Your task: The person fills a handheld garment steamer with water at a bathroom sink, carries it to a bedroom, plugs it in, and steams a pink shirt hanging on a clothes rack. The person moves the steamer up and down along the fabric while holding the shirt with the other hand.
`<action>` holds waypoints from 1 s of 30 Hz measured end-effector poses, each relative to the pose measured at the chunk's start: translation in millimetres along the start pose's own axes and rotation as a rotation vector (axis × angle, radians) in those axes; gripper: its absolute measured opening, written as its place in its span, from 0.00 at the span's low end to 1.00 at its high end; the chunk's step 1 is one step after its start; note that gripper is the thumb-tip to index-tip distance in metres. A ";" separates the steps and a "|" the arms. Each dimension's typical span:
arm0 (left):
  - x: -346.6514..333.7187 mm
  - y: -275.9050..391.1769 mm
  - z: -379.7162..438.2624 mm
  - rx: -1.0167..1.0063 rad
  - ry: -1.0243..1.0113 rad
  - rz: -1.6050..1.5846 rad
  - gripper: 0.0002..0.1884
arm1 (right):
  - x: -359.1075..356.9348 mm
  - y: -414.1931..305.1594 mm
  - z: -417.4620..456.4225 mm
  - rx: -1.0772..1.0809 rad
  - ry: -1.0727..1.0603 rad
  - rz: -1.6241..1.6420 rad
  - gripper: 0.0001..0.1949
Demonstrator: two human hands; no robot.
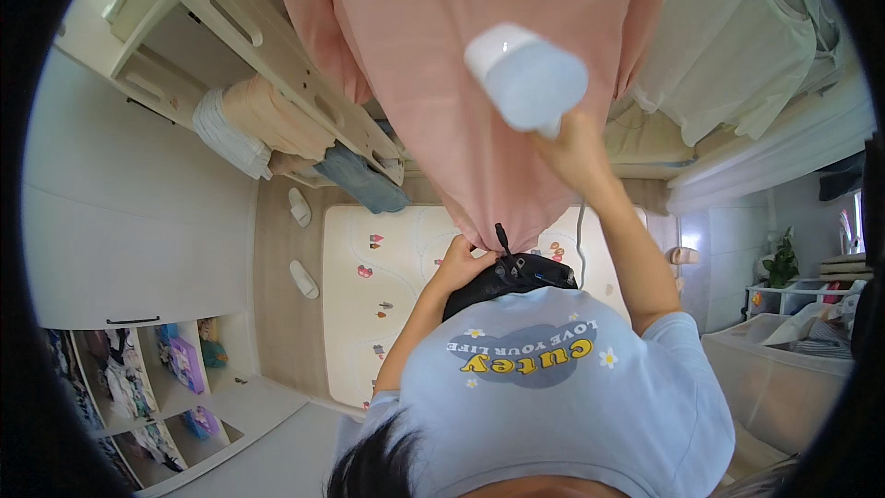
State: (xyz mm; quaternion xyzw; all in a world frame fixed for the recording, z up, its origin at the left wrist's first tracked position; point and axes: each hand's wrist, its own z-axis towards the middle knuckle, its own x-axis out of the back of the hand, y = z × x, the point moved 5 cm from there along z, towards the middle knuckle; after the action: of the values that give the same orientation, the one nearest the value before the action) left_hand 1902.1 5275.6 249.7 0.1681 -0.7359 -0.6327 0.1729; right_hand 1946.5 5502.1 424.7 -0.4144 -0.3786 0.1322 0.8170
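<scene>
A pink garment (442, 97) hangs in front of me, its lower end narrowing near my waist. My right hand (579, 160) grips the handle of a white and light-blue handheld garment steamer (536, 79), which is slightly blurred. The steamer is over the front of the cloth; whether its head touches the fabric I cannot tell. From below the right hand a grey cord (581, 249) runs down. My left hand (462, 265) pinches the garment's lower edge beside a black waist bag (515, 273) that I wear.
At upper left, clothes (276, 121) and jeans (363, 176) drape over a cream bed frame (297, 69). White garments (726, 48) hang at upper right. A patterned play mat (352, 270) lies underfoot, with white slippers (304, 279) to its left. Plastic storage bins (767, 373) stand at right.
</scene>
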 end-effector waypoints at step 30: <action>17.2 -31.2 9.8 0.149 0.096 0.009 0.08 | -14.9 31.6 -147.8 -0.200 -0.192 0.113 0.22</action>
State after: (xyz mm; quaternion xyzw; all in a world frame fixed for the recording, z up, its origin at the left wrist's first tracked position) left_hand 1883.2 5271.7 218.2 0.2073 -0.7724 -0.5667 0.1979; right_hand 2047.1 5428.6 337.9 -0.4999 -0.4423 0.1784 0.7230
